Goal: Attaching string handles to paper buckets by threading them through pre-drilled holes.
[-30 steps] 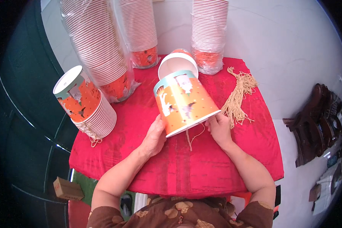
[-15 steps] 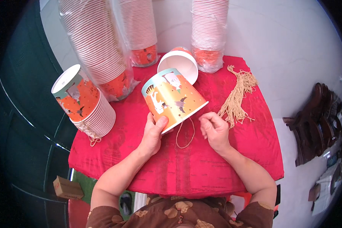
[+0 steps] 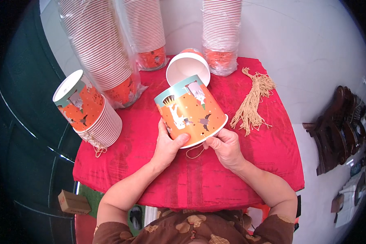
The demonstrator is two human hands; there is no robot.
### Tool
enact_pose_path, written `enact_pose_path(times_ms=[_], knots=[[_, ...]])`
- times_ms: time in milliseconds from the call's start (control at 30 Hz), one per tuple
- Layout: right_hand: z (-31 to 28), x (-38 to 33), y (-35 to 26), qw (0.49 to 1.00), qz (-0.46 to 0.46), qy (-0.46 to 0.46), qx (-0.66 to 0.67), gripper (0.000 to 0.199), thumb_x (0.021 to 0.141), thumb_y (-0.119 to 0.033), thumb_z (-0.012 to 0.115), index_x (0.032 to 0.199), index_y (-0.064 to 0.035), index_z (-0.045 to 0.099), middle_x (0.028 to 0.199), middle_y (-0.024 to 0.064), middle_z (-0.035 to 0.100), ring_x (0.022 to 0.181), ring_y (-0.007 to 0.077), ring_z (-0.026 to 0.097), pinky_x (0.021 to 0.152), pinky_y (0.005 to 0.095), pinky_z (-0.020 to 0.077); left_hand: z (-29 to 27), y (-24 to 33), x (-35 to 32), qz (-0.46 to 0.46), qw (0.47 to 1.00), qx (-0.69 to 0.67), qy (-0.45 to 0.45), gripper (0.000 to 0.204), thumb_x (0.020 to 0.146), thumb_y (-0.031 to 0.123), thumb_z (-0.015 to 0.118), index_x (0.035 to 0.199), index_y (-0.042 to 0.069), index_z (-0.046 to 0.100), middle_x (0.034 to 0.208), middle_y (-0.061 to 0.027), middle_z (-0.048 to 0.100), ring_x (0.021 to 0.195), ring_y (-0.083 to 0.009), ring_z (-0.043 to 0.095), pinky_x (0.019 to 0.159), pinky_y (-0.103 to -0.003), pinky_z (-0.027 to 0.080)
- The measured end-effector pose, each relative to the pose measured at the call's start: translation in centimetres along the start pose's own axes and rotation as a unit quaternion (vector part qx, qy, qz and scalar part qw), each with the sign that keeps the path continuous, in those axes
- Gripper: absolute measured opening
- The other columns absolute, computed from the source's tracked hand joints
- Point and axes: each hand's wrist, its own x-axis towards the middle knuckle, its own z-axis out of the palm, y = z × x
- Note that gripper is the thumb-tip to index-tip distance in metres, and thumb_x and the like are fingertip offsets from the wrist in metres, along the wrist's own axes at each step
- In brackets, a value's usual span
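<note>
near edge of red table (image 3: 248, 183) open; left blocked by lying cup stack (image 3: 94, 116), rear by wrapped cup stacks (image 3: 105, 53), right by string bundle (image 3: 254, 103)

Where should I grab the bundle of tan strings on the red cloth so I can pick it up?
Take the bundle of tan strings near its top end, where the strands look gathered tight together. Come from above with a pinch across the bundle. Lower down the strands fan out loose on the red cloth, so a grip there would likely catch only a few. Nothing lies on top of it.
</note>
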Motion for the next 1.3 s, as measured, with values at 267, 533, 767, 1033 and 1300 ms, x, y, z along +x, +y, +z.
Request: enact_pose_path(times_ms=[267,533,767,1033,1300], knots=[[1.1,0.0,-0.4,0.998,0.026,0.044,0.033,0.014,0.095,-0.014,0.064,0.093,0.0007,0.062,0.082,0.0066,0.064,0.071,0.0122,0.059,0.067,0.0260,0.0482,0.1,0.7,-0.3,0.054,0.995,0.070,0.054,0.117,0.069,0.034,0.087,0.148,-0.002,0.008,0.139,-0.0181,0.040,0.129,-0.0269,0.043,0.109,-0.039,0.037],[0.8,-0.2,0.3,0.997,0.046,0.068,-0.011,0.017,0.096,-0.016,0.063,0.086,-0.0026,0.059,0.072,0.0031,0.060,0.065,0.0100,0.055,0.064,0.0245,0.0461,-0.1,1.3,-0.2,0.245,0.933,0.248,0.088,0.129,0.060,0.025,0.092,0.148,-0.001,0.002,0.141,-0.0203,0.035,0.130,-0.0283,0.042,0.109,-0.040,0.037],[2.0,-0.5,-0.5,0.993,0.019,0.057,-0.097,0.015,0.097,-0.013,0.060,0.086,-0.0030,0.058,0.073,-0.0009,0.057,0.065,0.0041,0.050,0.057,0.0212,0.0416,-1.4,-0.2,0.3,0.160,0.975,0.143,0.059,0.124,0.062,0.033,0.091,0.147,-0.001,0.007,0.140,-0.0169,0.034,0.130,-0.0266,0.040,0.109,-0.040,0.037],[2.1,-0.4,-0.6,0.975,-0.079,0.020,-0.207,0.012,0.092,-0.007,0.064,0.085,0.0010,0.059,0.081,0.0042,0.058,0.072,0.0105,0.055,0.063,0.0263,0.0457,-0.4,1.0,0.3,0.096,0.990,0.042,0.097,0.085,0.075,0.027,0.081,0.136,0.001,0.028,0.127,-0.0127,0.048,0.118,-0.0221,0.051,0.101,-0.038,0.044],[-1.7,1.2,1.3,0.942,-0.079,0.137,-0.297,0.012,0.097,-0.006,0.056,0.095,0.0020,0.065,0.081,0.0005,0.054,0.062,0.0047,0.049,0.055,0.0206,0.0410,-1.6,0.7,1.2,0.029,0.975,-0.216,0.040,0.076,0.089,0.049,0.065,0.139,0.003,0.032,0.129,-0.0126,0.053,0.116,-0.0226,0.059,0.094,-0.039,0.054]])
